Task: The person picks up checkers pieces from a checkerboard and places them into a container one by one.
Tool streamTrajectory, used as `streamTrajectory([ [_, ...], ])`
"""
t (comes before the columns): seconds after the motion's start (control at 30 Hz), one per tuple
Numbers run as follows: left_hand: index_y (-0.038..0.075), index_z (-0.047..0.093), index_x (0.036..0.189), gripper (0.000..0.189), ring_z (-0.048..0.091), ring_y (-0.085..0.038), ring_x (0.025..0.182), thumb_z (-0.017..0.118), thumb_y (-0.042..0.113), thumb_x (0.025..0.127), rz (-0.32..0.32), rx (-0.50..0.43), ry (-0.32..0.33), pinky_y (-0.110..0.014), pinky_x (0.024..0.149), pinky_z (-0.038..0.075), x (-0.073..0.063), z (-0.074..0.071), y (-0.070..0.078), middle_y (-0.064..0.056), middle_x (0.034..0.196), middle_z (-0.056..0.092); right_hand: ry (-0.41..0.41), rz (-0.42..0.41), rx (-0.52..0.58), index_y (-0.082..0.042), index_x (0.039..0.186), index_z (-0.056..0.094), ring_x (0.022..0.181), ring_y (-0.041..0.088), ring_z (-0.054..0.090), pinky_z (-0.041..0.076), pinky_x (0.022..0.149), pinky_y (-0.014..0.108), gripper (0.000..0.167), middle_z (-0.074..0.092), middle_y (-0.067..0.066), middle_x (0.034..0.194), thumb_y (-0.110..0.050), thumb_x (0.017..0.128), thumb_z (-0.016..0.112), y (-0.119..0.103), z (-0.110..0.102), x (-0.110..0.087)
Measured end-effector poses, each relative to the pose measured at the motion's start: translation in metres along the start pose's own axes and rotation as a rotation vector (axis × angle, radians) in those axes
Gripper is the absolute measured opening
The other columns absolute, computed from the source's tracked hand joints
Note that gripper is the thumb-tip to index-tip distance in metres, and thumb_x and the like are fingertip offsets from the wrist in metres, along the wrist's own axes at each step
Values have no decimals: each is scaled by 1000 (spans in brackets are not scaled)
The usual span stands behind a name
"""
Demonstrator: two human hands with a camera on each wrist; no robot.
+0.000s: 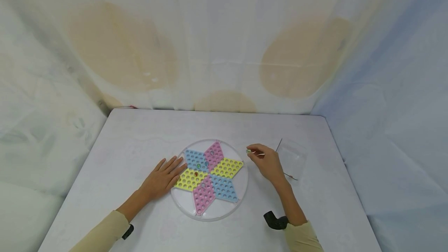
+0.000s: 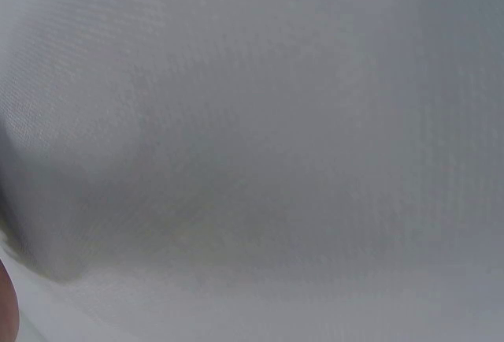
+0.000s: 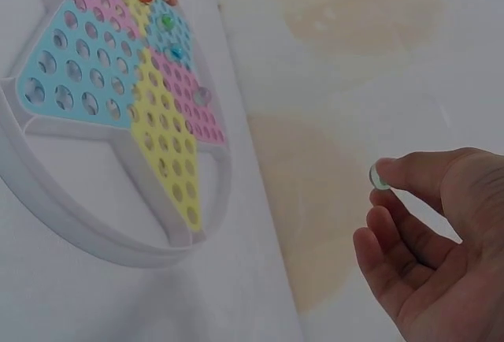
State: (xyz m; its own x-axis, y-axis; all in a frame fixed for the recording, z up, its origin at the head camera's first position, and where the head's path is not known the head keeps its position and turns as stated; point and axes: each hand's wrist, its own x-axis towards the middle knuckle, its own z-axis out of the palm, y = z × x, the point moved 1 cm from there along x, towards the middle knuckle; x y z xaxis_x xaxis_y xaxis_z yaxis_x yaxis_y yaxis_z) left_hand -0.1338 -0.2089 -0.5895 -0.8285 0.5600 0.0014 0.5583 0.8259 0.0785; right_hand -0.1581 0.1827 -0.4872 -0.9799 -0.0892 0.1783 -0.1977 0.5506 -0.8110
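Observation:
A round white Chinese checkers board (image 1: 209,219) lies on the table, its six-pointed star in pink, yellow and blue. My left hand (image 1: 161,180) rests on the board's left edge with fingers spread. To the right of the board, my right hand (image 1: 268,163) pinches a clear greenish glass marble (image 3: 379,176) between thumb and forefinger, held above the table. Several marbles sit in the star's holes: a green marble (image 3: 167,21), a blue marble (image 3: 176,52), an orange-red marble (image 1: 196,174) and clear ones, including a clear marble (image 3: 202,96) in a pink point.
A transparent plastic bag or tray (image 1: 295,154) lies behind the right hand, with a thin dark strip (image 1: 279,144) by it. White cloth covers the table (image 1: 147,127), and patterned curtains (image 1: 217,49) surround it. The left wrist view shows mostly blurred pale cloth (image 2: 276,121).

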Motion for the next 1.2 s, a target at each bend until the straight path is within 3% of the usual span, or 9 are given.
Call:
streamTrajectory([
  [0.47, 22, 35, 157, 57, 12, -25, 151, 45, 40, 104, 11, 16, 14, -50, 120, 9, -1, 1, -2, -3, 165, 22, 31, 34, -20, -8, 115, 73, 98, 22, 66, 56, 84, 39, 22, 73, 5, 106, -10, 93, 72, 10, -26, -5],
  [0.93, 21, 39, 156, 56, 18, -27, 150, 47, 38, 103, 31, -2, 69, -53, 119, 15, -1, 1, -1, -4, 163, 27, 51, 76, -29, -4, 118, 72, 98, 23, 65, 51, 80, 16, 24, 72, 7, 107, -12, 95, 70, 30, -51, -10],
  [1.2, 23, 35, 157, 57, 13, -25, 151, 44, 41, 104, 8, -1, 19, -50, 120, 9, 0, 1, -2, -2, 165, 22, 82, 56, -100, -4, 115, 72, 96, 23, 65, 50, 79, 14, 21, 72, 8, 106, -8, 94, 70, 44, -62, -14],
])
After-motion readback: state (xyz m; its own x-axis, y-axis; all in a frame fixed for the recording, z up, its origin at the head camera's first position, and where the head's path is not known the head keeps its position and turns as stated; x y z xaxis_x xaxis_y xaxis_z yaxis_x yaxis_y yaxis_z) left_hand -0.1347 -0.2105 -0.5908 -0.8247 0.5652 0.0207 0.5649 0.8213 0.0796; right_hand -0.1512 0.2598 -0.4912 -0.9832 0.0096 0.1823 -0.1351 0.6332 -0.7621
